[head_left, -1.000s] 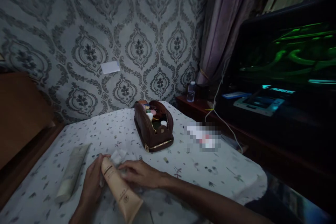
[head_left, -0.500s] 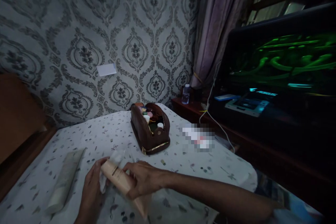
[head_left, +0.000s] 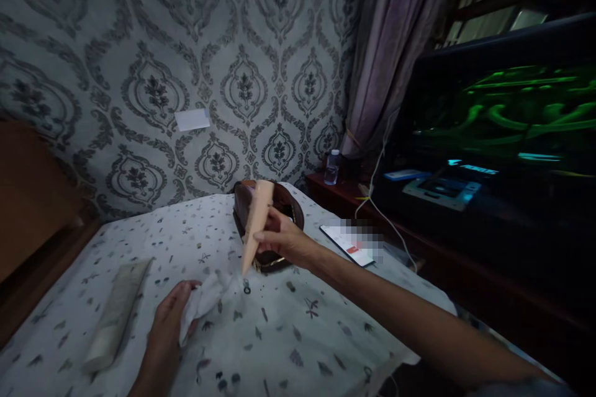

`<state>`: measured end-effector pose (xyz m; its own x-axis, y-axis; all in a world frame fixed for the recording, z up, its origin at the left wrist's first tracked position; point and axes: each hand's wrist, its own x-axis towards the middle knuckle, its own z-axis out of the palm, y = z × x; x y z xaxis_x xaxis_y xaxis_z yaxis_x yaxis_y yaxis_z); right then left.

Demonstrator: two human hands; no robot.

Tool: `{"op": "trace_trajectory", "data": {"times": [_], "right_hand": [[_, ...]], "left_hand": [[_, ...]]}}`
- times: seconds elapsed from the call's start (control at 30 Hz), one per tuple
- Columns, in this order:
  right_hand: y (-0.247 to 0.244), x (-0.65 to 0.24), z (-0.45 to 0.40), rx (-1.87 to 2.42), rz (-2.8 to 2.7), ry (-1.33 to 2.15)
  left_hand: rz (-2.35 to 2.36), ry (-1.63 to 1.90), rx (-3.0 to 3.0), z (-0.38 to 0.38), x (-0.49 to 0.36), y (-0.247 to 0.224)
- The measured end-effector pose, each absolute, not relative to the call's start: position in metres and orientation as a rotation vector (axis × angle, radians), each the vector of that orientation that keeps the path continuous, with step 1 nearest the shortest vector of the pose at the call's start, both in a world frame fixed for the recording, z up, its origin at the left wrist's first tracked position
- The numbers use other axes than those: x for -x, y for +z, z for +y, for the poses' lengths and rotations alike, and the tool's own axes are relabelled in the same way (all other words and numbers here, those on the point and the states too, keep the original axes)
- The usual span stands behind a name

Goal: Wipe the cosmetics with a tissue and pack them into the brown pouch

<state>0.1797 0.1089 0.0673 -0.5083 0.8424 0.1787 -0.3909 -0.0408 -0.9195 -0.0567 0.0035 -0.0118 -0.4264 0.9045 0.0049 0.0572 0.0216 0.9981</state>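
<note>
Head view: your right hand (head_left: 286,239) pinches beige tube (head_left: 259,211) at brown bag (head_left: 241,206), not inside yet; left hand (head_left: 170,313) holds white tissue (head_left: 205,301); pale tube (head_left: 118,310) left of it, also outside.

dim, cool light; right side near-black around green-cyan glow in dark panel (head_left: 507,130); phone (head_left: 348,245) screen bright, partly pixelated; wallpaper (head_left: 200,68) stretched, soft toward left edge.

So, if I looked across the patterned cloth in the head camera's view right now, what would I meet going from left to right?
Pale tube, left hand, crumpled white material, peach tube, right hand, flat dark-edged device.
</note>
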Motion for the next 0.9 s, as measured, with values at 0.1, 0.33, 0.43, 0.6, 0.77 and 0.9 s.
{"op": "trace_trajectory", "data": {"times": [0.1,0.33,0.43,0.6,0.77,0.9], "right_hand": [[0.068,-0.186,0.114,0.497,-1.149,1.708],[0.091,-0.212,0.14,0.497,-1.17,1.482],[0.109,-0.221,0.161,0.536,-1.254,1.318],[0.113,-0.231,0.204,0.747,-1.478,0.854],[0.092,-0.235,0.241,0.818,-1.59,0.722],[0.08,-0.237,0.26,0.835,-1.702,0.661]], "left_hand": [[1.502,1.349,-0.942,0.003,0.049,-0.012],[1.457,1.236,-0.993,0.004,0.051,-0.021],[1.462,1.19,-1.036,0.006,0.054,-0.028],[1.512,1.149,-1.137,0.012,0.061,-0.037],[1.559,1.16,-1.241,0.012,0.058,-0.035],[1.551,1.204,-1.353,0.011,0.051,-0.032]]}}
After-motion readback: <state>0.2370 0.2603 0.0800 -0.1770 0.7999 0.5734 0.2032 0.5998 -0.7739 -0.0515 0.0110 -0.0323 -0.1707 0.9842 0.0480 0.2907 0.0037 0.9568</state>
